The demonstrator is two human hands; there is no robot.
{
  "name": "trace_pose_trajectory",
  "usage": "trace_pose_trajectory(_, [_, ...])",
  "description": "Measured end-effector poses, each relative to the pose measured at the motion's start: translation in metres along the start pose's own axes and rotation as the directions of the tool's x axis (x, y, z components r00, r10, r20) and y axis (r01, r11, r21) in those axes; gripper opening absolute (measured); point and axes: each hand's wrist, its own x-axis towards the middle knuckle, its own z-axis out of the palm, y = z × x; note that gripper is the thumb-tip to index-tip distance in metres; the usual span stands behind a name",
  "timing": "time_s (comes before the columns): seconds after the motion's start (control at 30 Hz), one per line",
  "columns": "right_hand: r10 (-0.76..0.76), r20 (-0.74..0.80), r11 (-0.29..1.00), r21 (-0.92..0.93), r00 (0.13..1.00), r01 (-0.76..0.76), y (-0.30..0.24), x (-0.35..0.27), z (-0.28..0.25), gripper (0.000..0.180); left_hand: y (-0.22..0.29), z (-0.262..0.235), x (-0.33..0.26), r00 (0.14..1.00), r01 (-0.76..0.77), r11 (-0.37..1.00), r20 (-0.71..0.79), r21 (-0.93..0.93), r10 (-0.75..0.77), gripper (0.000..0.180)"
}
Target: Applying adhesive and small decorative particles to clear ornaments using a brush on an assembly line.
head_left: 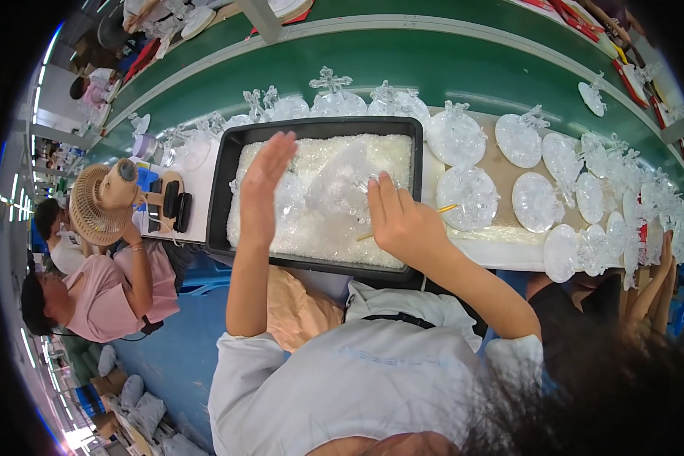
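Note:
My left hand (262, 190) is raised flat over the left part of a black tray (224, 163), with its fingers straight and nothing in it. The tray is filled with small clear plastic bits (319, 228). My right hand (399, 216) is over the tray's right side, closed on a thin yellow stick (448, 207) that pokes out on both sides of the fist. A blurred clear plastic piece (342, 182) hovers just in front of that hand's fingertips. I cannot tell whether the fingers hold it.
Several clear round plastic ornaments (463, 194) with cross-shaped tops lie in rows right of the tray and along a green conveyor belt (448, 68). A small beige fan (102, 201) stands at the left by a seated person in pink (106, 292). Another person's forearm (657, 277) is at the right.

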Motion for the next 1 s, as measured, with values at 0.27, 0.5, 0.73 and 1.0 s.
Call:
trace_pose_trajectory(0.27, [0.041,-0.013,0.998,0.053,0.999,-0.04,-0.005,0.006,-0.009,0.036,-0.014,-0.005,-0.023,0.971,0.056,0.946,0.202,0.321,-0.127,0.057])
trace_pose_trajectory(0.5, [0.078,-0.075,0.993,0.092,0.994,-0.071,0.004,0.007,-0.006,0.033,-0.015,-0.009,-0.015,0.99,-0.039,0.997,0.14,0.074,0.029,0.055])
trace_pose_trajectory(0.73, [0.062,-0.082,0.981,0.186,0.995,-0.046,0.005,0.009,-0.009,0.033,-0.005,-0.012,-0.014,0.936,-0.322,0.93,0.085,-0.175,0.34,0.073])
trace_pose_trajectory(1.0, [0.114,-0.143,0.951,0.303,0.983,-0.066,0.008,0.011,-0.006,0.031,-0.001,-0.008,-0.011,0.963,-0.186,0.923,0.122,-0.337,0.239,0.07])
